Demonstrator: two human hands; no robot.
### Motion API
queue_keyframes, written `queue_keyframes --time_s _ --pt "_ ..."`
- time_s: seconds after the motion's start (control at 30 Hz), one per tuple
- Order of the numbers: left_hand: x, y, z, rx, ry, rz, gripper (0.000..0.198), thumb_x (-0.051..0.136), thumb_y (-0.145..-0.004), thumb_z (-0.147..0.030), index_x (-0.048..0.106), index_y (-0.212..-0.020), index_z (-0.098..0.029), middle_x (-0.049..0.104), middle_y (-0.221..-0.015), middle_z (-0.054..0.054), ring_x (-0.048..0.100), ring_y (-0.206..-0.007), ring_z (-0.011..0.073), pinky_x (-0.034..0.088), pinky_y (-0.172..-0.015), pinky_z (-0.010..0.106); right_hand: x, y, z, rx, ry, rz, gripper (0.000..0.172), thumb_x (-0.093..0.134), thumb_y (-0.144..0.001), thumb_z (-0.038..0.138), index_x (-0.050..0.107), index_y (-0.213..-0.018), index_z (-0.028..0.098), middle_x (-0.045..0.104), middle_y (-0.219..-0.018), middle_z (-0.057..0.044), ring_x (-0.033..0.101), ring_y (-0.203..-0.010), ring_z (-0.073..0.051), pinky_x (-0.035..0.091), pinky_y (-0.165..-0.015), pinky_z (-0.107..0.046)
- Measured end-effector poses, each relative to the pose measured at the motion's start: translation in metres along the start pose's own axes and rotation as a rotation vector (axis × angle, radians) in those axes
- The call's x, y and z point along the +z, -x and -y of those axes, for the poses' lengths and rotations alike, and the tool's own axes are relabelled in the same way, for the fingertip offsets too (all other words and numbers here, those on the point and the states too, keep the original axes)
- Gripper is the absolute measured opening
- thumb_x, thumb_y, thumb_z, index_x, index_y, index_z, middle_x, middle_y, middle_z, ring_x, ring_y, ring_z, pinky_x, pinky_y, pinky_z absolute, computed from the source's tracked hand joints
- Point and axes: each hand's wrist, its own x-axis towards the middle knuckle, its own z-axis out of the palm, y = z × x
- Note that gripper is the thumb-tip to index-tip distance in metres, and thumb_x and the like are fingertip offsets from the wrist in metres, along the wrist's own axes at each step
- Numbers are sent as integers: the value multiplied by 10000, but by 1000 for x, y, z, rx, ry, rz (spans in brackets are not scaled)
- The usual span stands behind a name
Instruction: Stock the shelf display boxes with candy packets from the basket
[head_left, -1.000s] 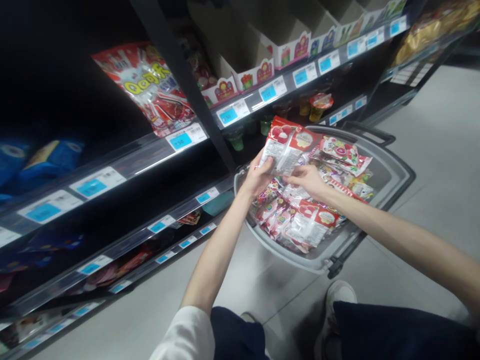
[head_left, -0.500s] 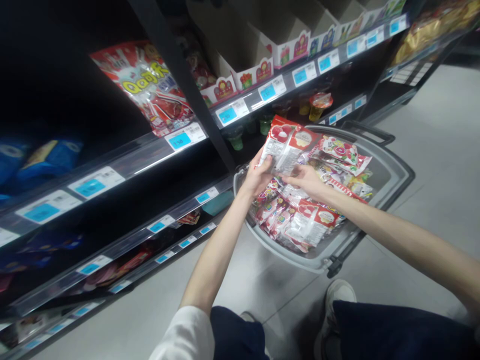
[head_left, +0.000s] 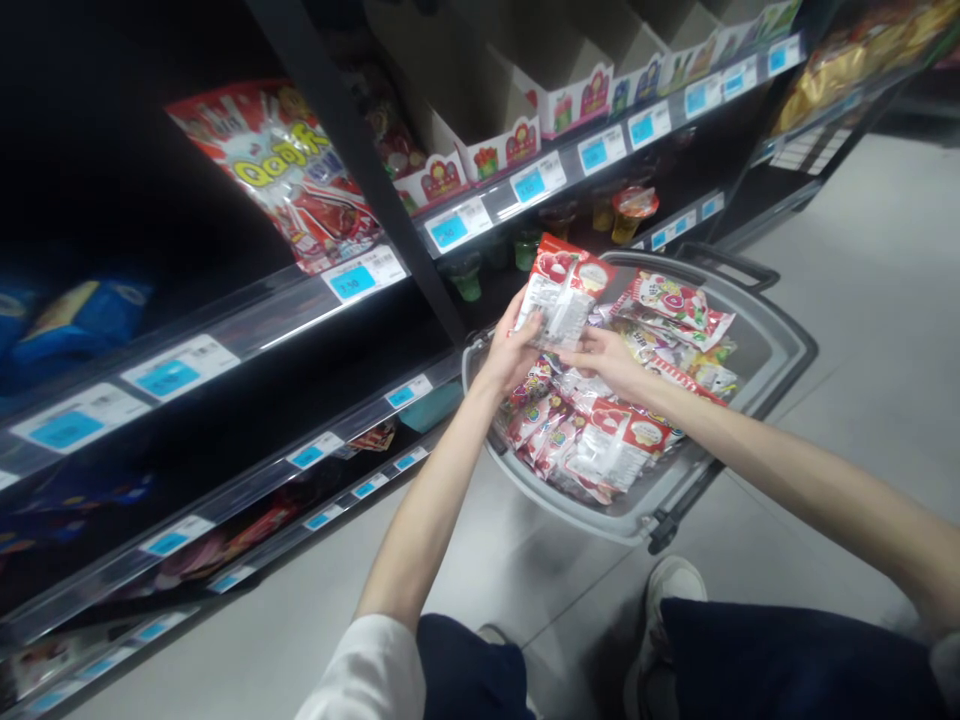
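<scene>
My left hand [head_left: 515, 345] grips the left edge of a red and white candy bag [head_left: 561, 293], thumb on top of it. At the bag's lower right corner is my right hand [head_left: 606, 358], its fingers closed on that edge. The bag is held tilted above a grey shopping basket [head_left: 776, 385]. Several more candy bags [head_left: 611, 445] lie heaped in the basket, mostly red, white and clear. Another red and white bag [head_left: 670, 300] rests on the far side of the heap.
Dark store shelves [head_left: 289, 312] with blue and white price tags run along the left. A large red gummy bag [head_left: 281, 170] stands on one shelf, beside open display cartons [head_left: 502, 145]. Jelly cups [head_left: 634, 212] sit on the shelf below. My shoe [head_left: 671, 590] is on the grey floor.
The whole view has shifted slightly, so shelves and basket sit a little further left. The held bag has tipped a little, and both hands keep their grip on it.
</scene>
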Motion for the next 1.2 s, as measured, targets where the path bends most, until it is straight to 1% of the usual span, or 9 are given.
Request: queue_keyframes --time_s 0.1,0.2,0.33,0.53,0.77,0.93,1.07,1.13,1.2 --pt "0 1 -4 10 52 -22 653 774 -816 -193 557 -1424 -294 597 -1464 64 517 -1412 272 450 -1141 416 -1 3 6 11 -69 69 428 859 -603 271 680 -979 169 656 -704 14 480 -503 -85 304 -481 -257" --pt "-1 1 -7 9 70 -48 801 773 -763 -107 492 -1473 -349 557 -1510 44 507 -1420 276 467 -1113 410 -2 4 10 37 -173 129 427 792 -566 176 682 -979 167 682 -732 15 518 -500 -96 337 -501 -272" --pt "-3 1 -7 -17 -28 -50 933 755 -678 -38 451 -1500 -361 508 -1557 52 502 -1415 301 479 -1095 429 -3 5 10 38 -184 114 434 799 -558 169 671 -972 176 679 -714 28 555 -524 -106 367 -525 -271" --pt "-8 0 -4 12 1 -5 965 702 -650 14 452 -1506 -354 495 -1568 46 522 -1392 282 501 -1060 382 -3 4 9 24 -185 115 471 866 -562 260 658 -974 172 671 -716 29 568 -521 -109 361 -503 -260" --pt "-8 -2 -2 -82 9 -79 943 779 -653 -31 487 -1486 -361 584 -1481 38 605 -1297 259 540 -1001 360 -7 5 9 1 -214 82 531 913 -594 369 660 -1027 194 691 -828 5 544 -557 -92 399 -524 -252" --pt "-3 0 -4 -98 7 -43 934 839 -616 -100 528 -1469 -318 631 -1420 64 685 -1118 216 563 -830 245 -8 12 12 -14 -155 27 514 908 -639 385 656 -1053 213 645 -804 15 548 -576 -97 424 -519 -233" --pt "4 2 -10 -167 43 -24 867 822 -602 -102 591 -1420 -273 684 -1329 65 702 -957 172 550 -755 221 -8 9 18 -134 -26 -78 552 883 -654 440 596 -1098 280 666 -1095 -38 648 -767 -159 517 -547 -244" --pt "9 2 -14 -202 70 13 821 797 -615 -102 613 -1400 -259 706 -1283 65 700 -904 164 557 -759 236 -11 5 27 -226 58 -117 596 862 -672 458 552 -1160 308 646 -1213 -57 676 -911 -204 582 -631 -286" --pt "13 2 -17 -230 95 52 763 768 -639 -120 632 -1379 -250 722 -1243 66 687 -822 144 559 -723 237 -16 3 41 -344 143 -151 646 858 -673 447 527 -1210 307 635 -1269 -81 674 -1055 -238 611 -776 -340"
